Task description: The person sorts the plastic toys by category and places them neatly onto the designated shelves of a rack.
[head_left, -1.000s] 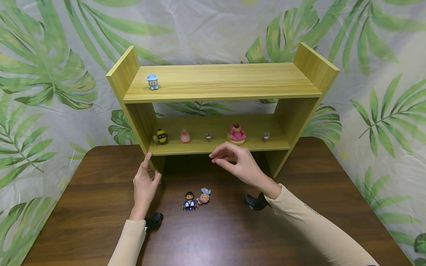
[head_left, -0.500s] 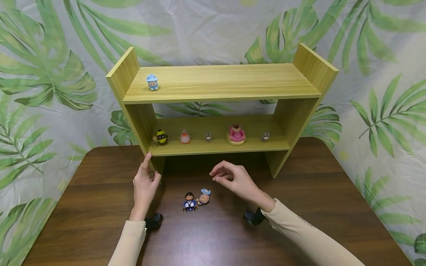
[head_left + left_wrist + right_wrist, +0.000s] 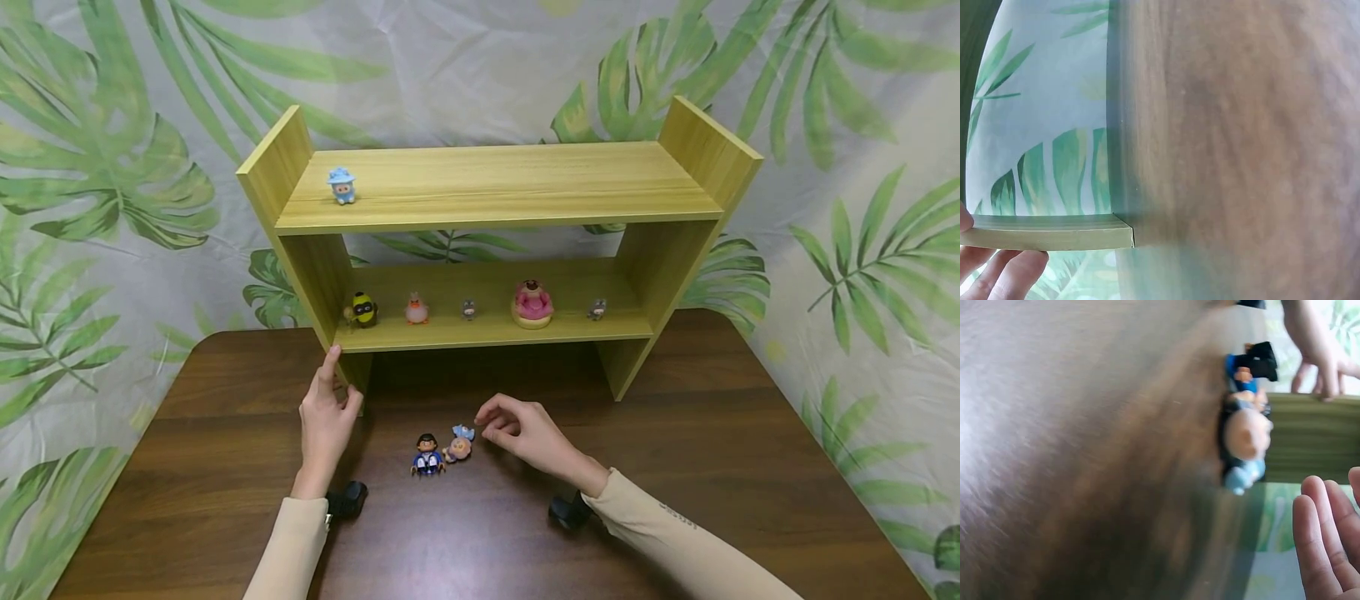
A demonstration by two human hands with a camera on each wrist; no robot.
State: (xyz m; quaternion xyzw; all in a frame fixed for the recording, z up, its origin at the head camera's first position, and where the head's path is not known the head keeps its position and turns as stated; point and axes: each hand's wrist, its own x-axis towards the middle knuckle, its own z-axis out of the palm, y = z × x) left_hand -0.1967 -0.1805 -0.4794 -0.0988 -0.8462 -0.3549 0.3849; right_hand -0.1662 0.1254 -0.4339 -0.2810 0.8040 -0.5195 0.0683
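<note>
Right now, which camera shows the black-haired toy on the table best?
The head view: there the black-haired toy is whole, uncovered and clear. The right wrist view shows it blurred, close by the blue-hatted toy. The left wrist view doesn't show it at all.

Dark lettering [image 3: 678, 516], right sleeve [image 3: 686, 546], too small to read

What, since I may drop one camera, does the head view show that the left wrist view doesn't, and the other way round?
Only the head view: the right hand, the dark-haired figure and blue-topped figure on the table, and the toys on the shelf.

Only the left wrist view: a plain look at the side panel's lower front edge, mostly behind the left hand in the head view.

Both: the left hand, part of the shelf, the table and the leafy backdrop.
</note>
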